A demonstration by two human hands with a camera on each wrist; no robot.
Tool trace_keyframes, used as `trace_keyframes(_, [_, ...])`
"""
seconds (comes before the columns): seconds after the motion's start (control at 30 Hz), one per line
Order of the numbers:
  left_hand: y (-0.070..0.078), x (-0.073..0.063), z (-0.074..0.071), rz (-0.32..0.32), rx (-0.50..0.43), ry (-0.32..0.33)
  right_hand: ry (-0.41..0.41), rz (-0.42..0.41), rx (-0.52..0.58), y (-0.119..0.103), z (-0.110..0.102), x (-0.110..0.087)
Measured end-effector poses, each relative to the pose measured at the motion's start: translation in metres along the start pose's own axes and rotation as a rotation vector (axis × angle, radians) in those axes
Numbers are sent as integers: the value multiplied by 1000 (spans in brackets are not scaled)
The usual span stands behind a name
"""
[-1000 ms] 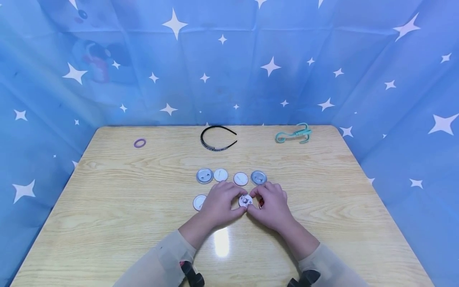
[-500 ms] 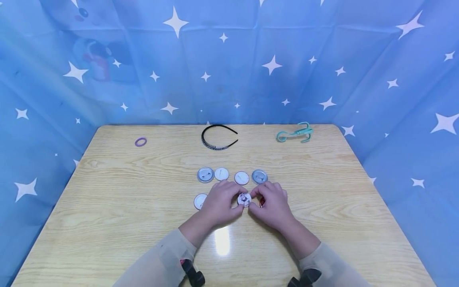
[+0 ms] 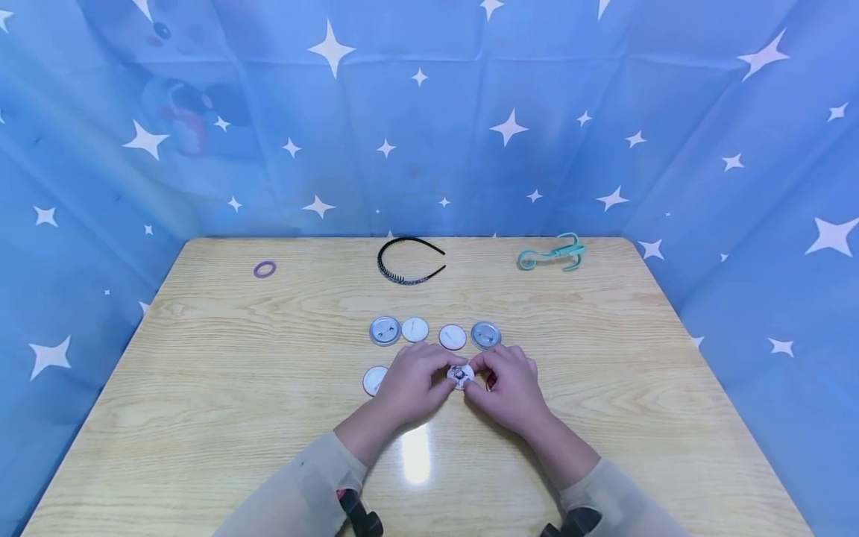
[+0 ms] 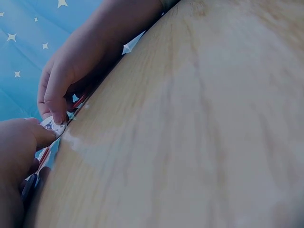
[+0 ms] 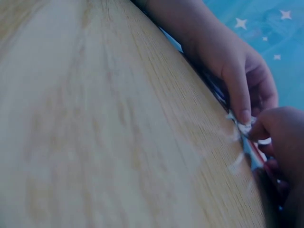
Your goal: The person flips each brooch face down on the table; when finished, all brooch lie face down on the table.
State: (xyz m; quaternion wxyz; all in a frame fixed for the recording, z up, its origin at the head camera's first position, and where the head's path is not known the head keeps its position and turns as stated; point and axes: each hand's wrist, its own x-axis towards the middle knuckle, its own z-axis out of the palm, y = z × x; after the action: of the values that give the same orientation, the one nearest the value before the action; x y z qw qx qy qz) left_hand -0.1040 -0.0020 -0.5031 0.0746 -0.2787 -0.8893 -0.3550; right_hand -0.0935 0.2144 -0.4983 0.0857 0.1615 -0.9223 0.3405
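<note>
Between my two hands, a round white button badge [image 3: 459,376] with a dark printed figure lies face up. My left hand [image 3: 411,382] pinches its left edge between thumb and index finger. From the other side, my right hand [image 3: 511,386] pinches the badge's right edge the same way. In the left wrist view the printed badge [image 4: 51,126] is close over the tabletop, with fingertips at its rim. A red badge [image 3: 491,381] shows partly under my right hand. Beside my left hand lies a white-backed badge [image 3: 373,379], partly covered by that hand.
Beyond my hands is a row of badges lying pin side up: a silver one [image 3: 385,330], a white one [image 3: 414,329], another white one [image 3: 452,337] and another silver one [image 3: 485,335]. Farther back are a purple ring [image 3: 265,269], black headband [image 3: 411,280] and teal hooked item [image 3: 552,253].
The printed badge shifts slightly left, then back right, and its print looks turned between the fingers. Both hands stay nearly in place, and the other badges have not moved.
</note>
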Motion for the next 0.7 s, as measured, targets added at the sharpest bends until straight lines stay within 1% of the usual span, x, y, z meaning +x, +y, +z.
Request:
trace_keyframes(0.2, [0, 0, -1, 1, -37, 30, 5, -4, 24, -1, 0, 1])
trace_keyframes(0.43, [1, 1, 0, -21, -39, 22, 13, -6, 51, -2, -1, 2])
trace_keyframes(0.7, [1, 1, 0, -27, -48, 35, 15, 3, 59, -2, -1, 2])
